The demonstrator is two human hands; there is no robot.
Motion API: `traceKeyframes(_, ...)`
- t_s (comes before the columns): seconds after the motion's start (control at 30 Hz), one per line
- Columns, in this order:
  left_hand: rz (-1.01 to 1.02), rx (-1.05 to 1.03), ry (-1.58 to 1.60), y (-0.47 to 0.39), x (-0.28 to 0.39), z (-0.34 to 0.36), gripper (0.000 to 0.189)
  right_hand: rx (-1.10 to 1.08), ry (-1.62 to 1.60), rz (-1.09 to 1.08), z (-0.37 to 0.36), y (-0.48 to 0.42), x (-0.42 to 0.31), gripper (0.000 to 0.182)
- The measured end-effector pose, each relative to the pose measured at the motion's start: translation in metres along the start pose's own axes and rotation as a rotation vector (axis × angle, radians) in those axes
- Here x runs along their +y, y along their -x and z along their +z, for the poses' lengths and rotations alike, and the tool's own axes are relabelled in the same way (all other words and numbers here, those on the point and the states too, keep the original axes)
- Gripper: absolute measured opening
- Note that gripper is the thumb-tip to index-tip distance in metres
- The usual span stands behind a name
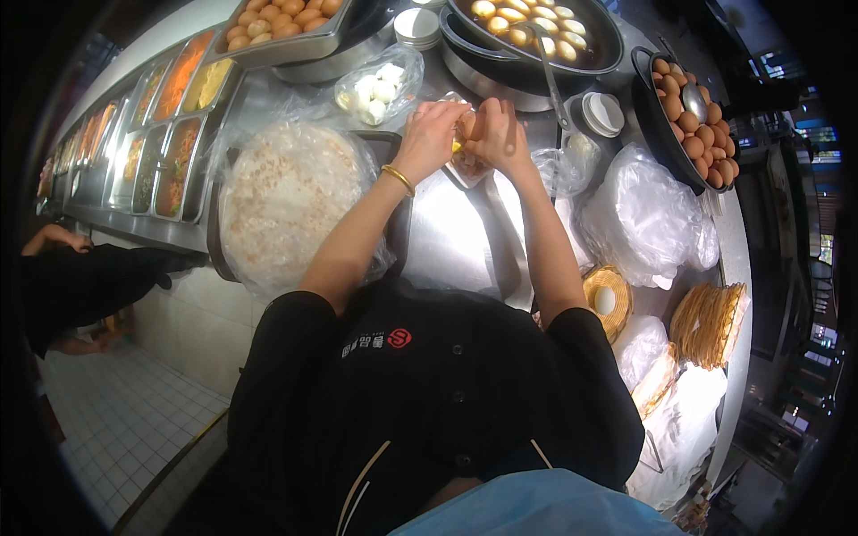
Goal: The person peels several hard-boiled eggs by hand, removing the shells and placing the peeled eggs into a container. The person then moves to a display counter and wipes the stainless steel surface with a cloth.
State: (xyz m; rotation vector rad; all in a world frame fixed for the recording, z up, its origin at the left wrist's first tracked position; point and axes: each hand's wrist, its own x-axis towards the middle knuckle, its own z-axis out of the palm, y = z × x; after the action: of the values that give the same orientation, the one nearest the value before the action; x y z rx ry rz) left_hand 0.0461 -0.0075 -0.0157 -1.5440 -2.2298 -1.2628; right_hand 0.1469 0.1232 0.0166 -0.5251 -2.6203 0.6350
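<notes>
Both hands meet over a small white container (464, 182) on the steel counter. My left hand (434, 134) and my right hand (497, 137) hold a brown egg (470, 126) between their fingers. Brown eggshell pieces (470, 165) lie in the container, just below the fingers. A small bit of yellow shows between the hands; what it is cannot be made out. To the upper left, a clear plastic bag (379, 87) holds several peeled white eggs. My fingers hide part of the egg and the container's far end.
Round flatbreads (288, 194) under plastic lie on a dark tray at left. A pan of peeled eggs in brown liquid (536, 30) with a ladle (551, 80) stands ahead. Brown eggs fill a pot (690, 120) at right. Wicker baskets (707, 325) are near it. Another person's arm (57, 238) shows at far left.
</notes>
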Motion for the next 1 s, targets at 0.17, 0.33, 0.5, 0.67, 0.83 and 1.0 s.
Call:
traceKeyframes(0.17,-0.064,-0.194,-0.150,0.008,-0.009,0.012,0.026,-0.057,-0.341,0.039,-0.007,0.006,0.019,0.053)
traceKeyframes(0.33,-0.117,0.015,0.029,-0.002,0.002,0.003,0.018,-0.173,-1.570,0.212,-0.016,0.025,0.037,0.056)
traceKeyframes(0.5,-0.242,0.008,0.017,-0.013,0.020,-0.014,0.009,-0.323,-1.889,0.486,-0.033,0.048,0.059,0.049)
traceKeyframes(0.67,-0.200,0.042,0.003,0.006,0.005,0.013,0.026,-0.100,-1.721,0.430,-0.039,0.064,0.056,0.042)
traceKeyframes(0.83,-0.227,0.014,0.059,0.020,0.024,-0.001,0.055,0.374,-1.030,0.366,-0.083,0.086,0.044,0.038)
traceKeyframes(1.0,-0.216,0.022,0.064,0.034,0.034,-0.003,0.042,0.338,-0.410,0.352,-0.114,0.115,0.040,0.039)
